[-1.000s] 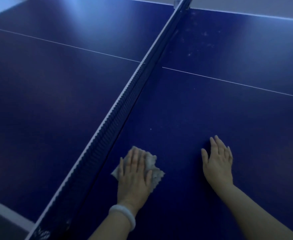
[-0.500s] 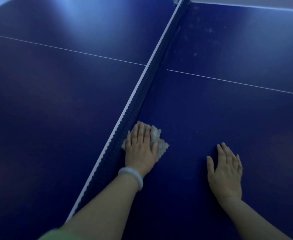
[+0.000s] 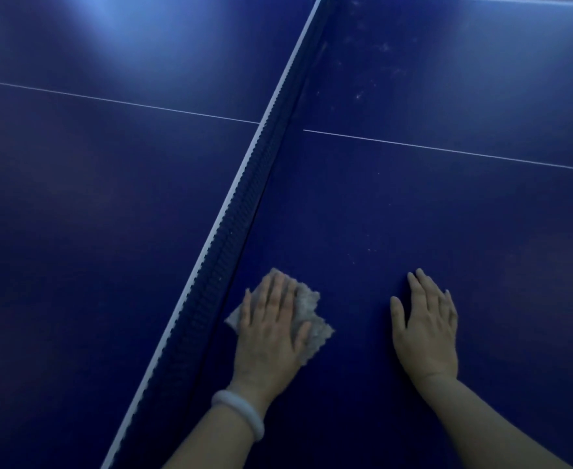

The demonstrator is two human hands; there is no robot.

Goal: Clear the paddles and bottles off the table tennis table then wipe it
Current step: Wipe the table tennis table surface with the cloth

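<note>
Two hands flat on the blue table (image 3: 413, 214): left hand (image 3: 271, 333) presses one grey cloth (image 3: 312, 313) just beside the net (image 3: 244, 198), fingers straight; right hand (image 3: 423, 330) rests open, empty

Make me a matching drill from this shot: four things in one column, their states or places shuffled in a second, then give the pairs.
Things:
1. left hand
2. right hand
3. bracelet
4. net

States or places:
A. runs diagonally across the blue table tennis table
B. lies flat and bare on the tabletop
C. sits round the left wrist
D. presses flat on the grey cloth

Pairs: 1-D, 2-B, 3-C, 4-A
</note>
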